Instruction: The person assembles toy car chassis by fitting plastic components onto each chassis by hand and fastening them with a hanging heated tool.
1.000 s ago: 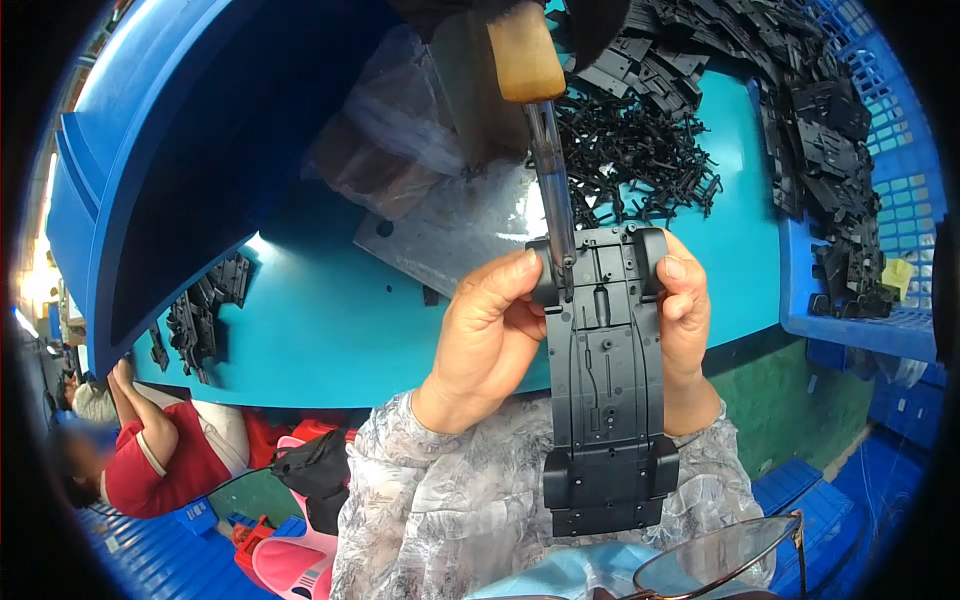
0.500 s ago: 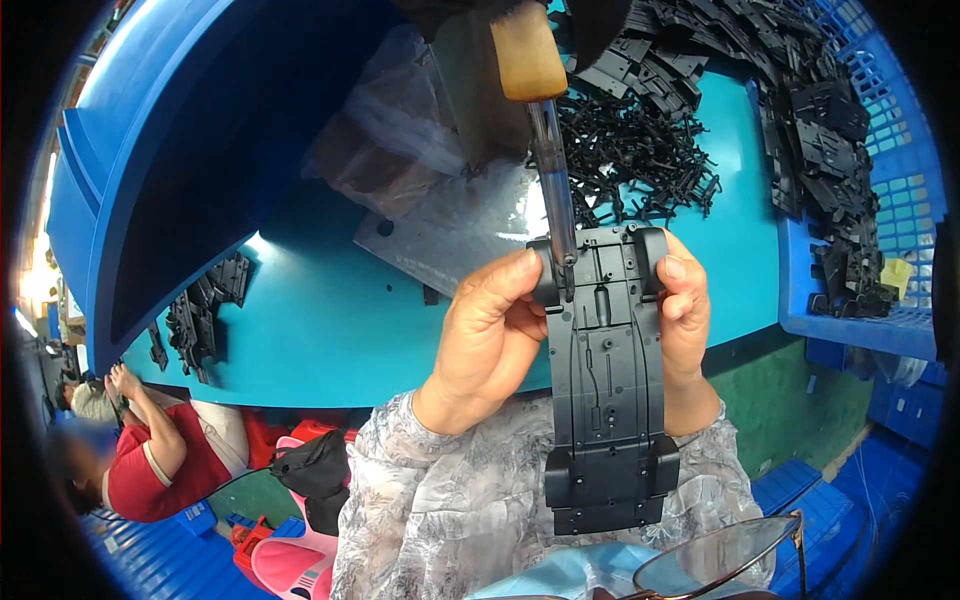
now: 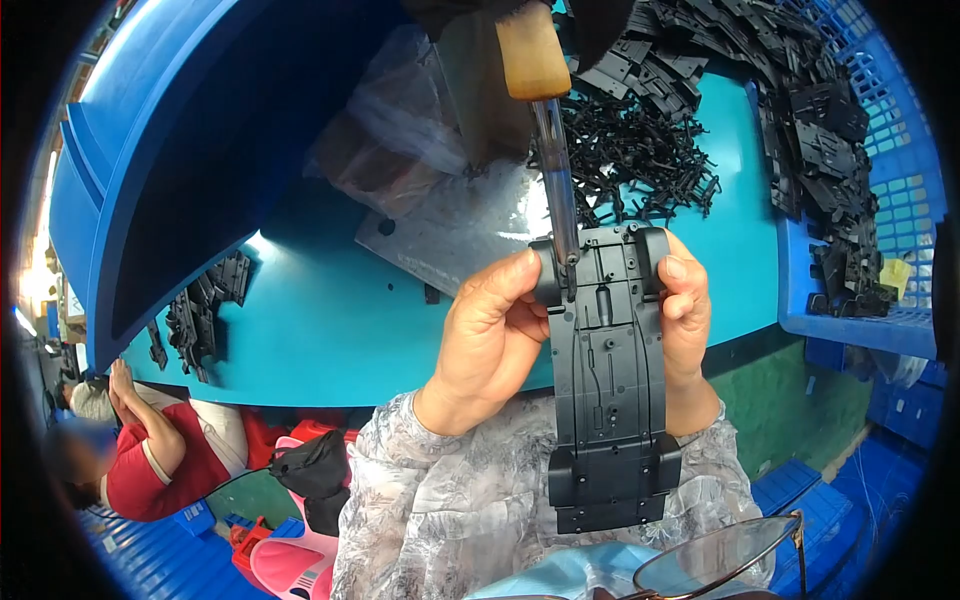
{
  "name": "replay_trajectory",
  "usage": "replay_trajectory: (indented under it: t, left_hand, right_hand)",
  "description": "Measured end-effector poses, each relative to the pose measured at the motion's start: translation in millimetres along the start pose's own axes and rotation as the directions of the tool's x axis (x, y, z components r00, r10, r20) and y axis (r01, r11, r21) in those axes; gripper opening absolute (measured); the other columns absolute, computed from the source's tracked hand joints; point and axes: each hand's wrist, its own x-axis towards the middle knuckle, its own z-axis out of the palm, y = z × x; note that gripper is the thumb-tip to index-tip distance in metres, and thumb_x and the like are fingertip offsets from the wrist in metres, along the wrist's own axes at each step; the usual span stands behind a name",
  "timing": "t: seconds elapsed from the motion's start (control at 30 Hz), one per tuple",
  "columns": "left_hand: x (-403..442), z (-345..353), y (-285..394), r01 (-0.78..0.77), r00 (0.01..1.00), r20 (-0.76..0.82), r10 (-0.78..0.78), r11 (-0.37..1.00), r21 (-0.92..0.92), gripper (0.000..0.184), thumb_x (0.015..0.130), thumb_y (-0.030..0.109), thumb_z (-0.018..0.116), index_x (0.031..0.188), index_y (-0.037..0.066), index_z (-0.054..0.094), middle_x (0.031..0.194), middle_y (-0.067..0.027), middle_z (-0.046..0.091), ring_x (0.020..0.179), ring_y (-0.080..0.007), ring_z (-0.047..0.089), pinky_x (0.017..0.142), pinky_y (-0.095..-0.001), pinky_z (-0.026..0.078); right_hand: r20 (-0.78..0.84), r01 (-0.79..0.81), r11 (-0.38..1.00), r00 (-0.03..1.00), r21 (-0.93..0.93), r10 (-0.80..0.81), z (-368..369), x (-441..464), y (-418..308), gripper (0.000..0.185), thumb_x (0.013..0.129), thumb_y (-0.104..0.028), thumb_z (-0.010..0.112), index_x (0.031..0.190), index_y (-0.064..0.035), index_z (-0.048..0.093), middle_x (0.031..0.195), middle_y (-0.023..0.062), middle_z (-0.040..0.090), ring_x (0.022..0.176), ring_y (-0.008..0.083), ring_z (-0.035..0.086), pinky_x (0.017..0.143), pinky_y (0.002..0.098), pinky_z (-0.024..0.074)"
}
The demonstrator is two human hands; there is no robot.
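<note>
A long black plastic toy-car chassis (image 3: 608,380) with wheel arches at its corners is held between my two hands, its ribbed face toward me. My left hand (image 3: 487,325) grips its upper left corner, thumb on the wheel arch. On the opposite corner my right hand (image 3: 686,305) has its fingers curled round the arch. From above comes a tool with a yellowish handle (image 3: 533,55) and a long metal shaft (image 3: 556,180); its tip meets the chassis near the upper left arch. Neither hand is on the tool.
A heap of small black parts (image 3: 640,160) lies behind the chassis on the turquoise table (image 3: 330,340). More black chassis parts (image 3: 830,150) fill a blue basket (image 3: 900,215) at right. A big blue bin (image 3: 150,130) tilts at left. A person in red (image 3: 165,455) sits beyond.
The chassis and both my hands have barely moved; the tool tip stays at the same spot. At far left the other person's hands have shifted slightly.
</note>
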Motion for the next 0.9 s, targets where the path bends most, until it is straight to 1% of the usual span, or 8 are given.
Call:
replay_trajectory:
  t: [0.2, 0.3, 0.4, 0.73, 0.9]
  left_hand:
    - [-0.4, 0.4, 0.0, -0.001, 1.0, 0.002, 0.001, 1.0, -0.004, 0.029, 0.09, 0.025, 0.05, 0.096, -0.001, 0.062, 0.094, -0.0085, 0.064, 0.083, -0.0156, 0.061, 0.076, -0.0313, 0.05]
    - [-0.7, 1.4, -0.6, -0.002, 1.0, -0.014, 0.002, 1.0, 0.0, 0.029, 0.09, 0.024, 0.05, 0.096, -0.001, 0.061, 0.094, -0.0086, 0.064, 0.082, -0.0155, 0.061, 0.076, -0.0313, 0.05]
    - [-1.0, 0.3, -1.3, -0.01, 1.0, -0.021, 0.01, 1.0, 0.002, 0.028, 0.09, 0.024, 0.05, 0.097, -0.001, 0.061, 0.094, -0.0086, 0.064, 0.082, -0.0152, 0.061, 0.075, -0.0311, 0.05]
    - [-2.2, -0.1, -2.8, -0.019, 1.0, -0.021, 0.019, 1.0, 0.005, 0.029, 0.091, 0.024, 0.049, 0.1, -0.002, 0.06, 0.093, -0.0083, 0.063, 0.08, -0.0141, 0.059, 0.074, -0.0297, 0.05]
    - [-2.1, -1.5, -3.3, -0.025, 1.0, -0.013, 0.025, 1.0, -0.001, 0.028, 0.091, 0.023, 0.05, 0.099, -0.002, 0.06, 0.093, -0.0079, 0.063, 0.08, -0.0133, 0.059, 0.074, -0.029, 0.05]
  right_hand:
    - [0.018, 0.008, 1.0, 1.0, -0.027, -0.008, -4.5, 0.7, 1.1, 0.025, 0.08, -0.021, 0.053, 0.092, 0.0015, 0.05, 0.072, 0.0007, 0.055, 0.055, 0.0023, 0.047, 0.05, 0.0144, 0.038]
    - [-0.011, 0.017, 1.0, 1.0, -0.014, -0.017, 1.8, 0.1, 0.6, 0.025, 0.08, -0.021, 0.053, 0.091, 0.0012, 0.05, 0.072, 0.0002, 0.054, 0.056, 0.0023, 0.046, 0.05, 0.014, 0.0375]
    - [0.007, 0.021, 0.999, 1.0, -0.03, -0.021, -1.2, 0.4, 0.9, 0.024, 0.08, -0.021, 0.053, 0.091, 0.0009, 0.05, 0.072, 0.0001, 0.054, 0.057, 0.0024, 0.047, 0.05, 0.0138, 0.0375]
    - [-0.006, 0.007, 1.0, 1.0, -0.028, -0.007, 0.5, -0.6, -0.3, 0.024, 0.08, -0.02, 0.054, 0.091, 0.0007, 0.05, 0.073, 0.0005, 0.055, 0.054, 0.0019, 0.046, 0.047, 0.0138, 0.0365]
    - [0.004, -0.006, 1.0, 1.0, -0.025, 0.006, -2.5, 0.3, 0.1, 0.023, 0.08, -0.02, 0.053, 0.09, 0.0006, 0.05, 0.073, 0.0002, 0.055, 0.055, 0.0014, 0.046, 0.048, 0.0134, 0.0363]
